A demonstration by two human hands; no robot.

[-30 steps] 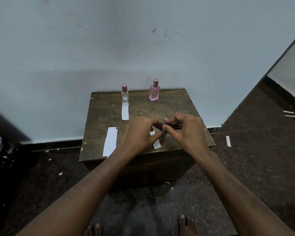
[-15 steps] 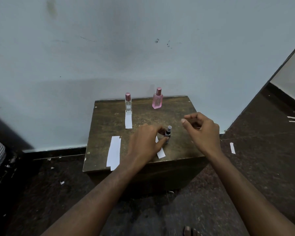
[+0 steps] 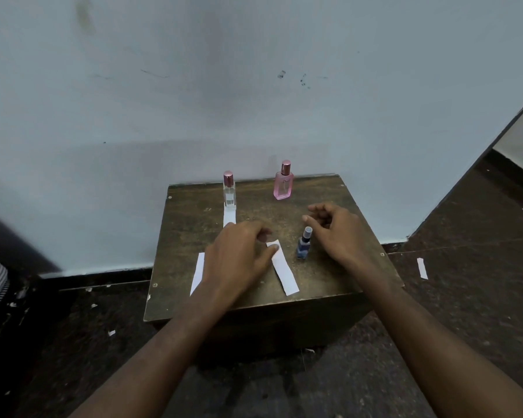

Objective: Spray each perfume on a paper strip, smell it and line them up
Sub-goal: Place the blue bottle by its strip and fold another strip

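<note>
A small blue perfume bottle (image 3: 303, 243) stands uncapped on the wooden table (image 3: 329, 276), its pale nozzle showing. My right hand (image 3: 337, 229) hovers just right of it, fingers curled in as if around its dark cap, which is mostly hidden. My left hand (image 3: 239, 257) is palm down left of the bottle, fingers relaxed, thumb touching the top of a white paper strip (image 3: 284, 271). A clear bottle with a pink cap (image 3: 229, 191) stands at the back on another strip (image 3: 229, 217). A pink bottle (image 3: 283, 181) stands at the back right.
A third paper strip (image 3: 197, 274) lies at the table's left, partly under my left wrist. The table stands against a pale wall (image 3: 254, 86). Paper scraps (image 3: 422, 268) lie on the dark floor around it.
Both hands were together on the blue bottle. My right hand pulled away to the right with the cap, and my left hand let go of the bottle and slid left onto the strip.
</note>
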